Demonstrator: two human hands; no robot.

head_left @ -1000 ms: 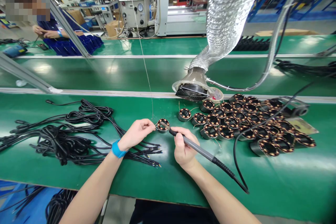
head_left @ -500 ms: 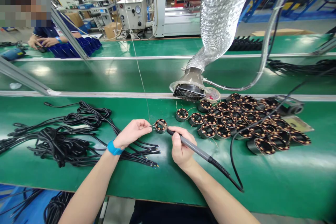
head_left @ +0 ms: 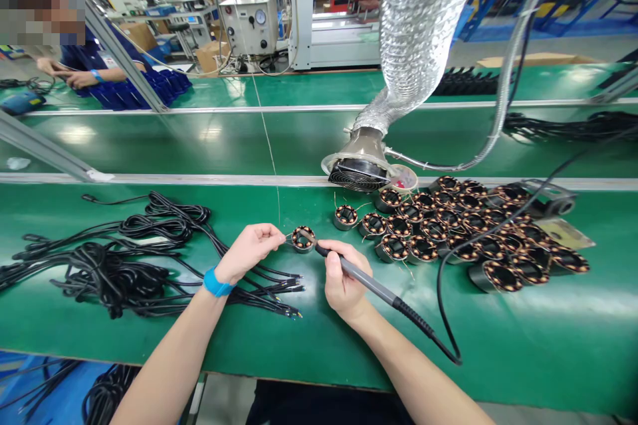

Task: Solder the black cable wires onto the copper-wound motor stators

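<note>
A small ring-shaped motor stator (head_left: 303, 248) with copper windings sits on the green bench between my hands. My right hand (head_left: 343, 282) is closed around the grey handle of a soldering iron (head_left: 373, 287), its tip at the stator's upper rim. The fingertips of my left hand (head_left: 255, 249) pinch a thin wire (head_left: 288, 238) at the stator's left side; whether it is a stator lead or solder I cannot tell. A fine pale strand (head_left: 270, 153) hangs from above and comes down close to these fingers.
Many stators (head_left: 448, 219) crowd the right side, with the iron's cable (head_left: 439, 292) looping past them. Bundled black cables (head_left: 109, 272) lie at left. A fume duct (head_left: 416, 26) with a fan (head_left: 359, 174) hangs ahead. A co-worker's hands (head_left: 80, 76) show across the bench.
My hands, the iron and the stator appear shifted very slightly left; the iron's tip stays at the rim. At the back, another person's hand has appeared beside the duct.
</note>
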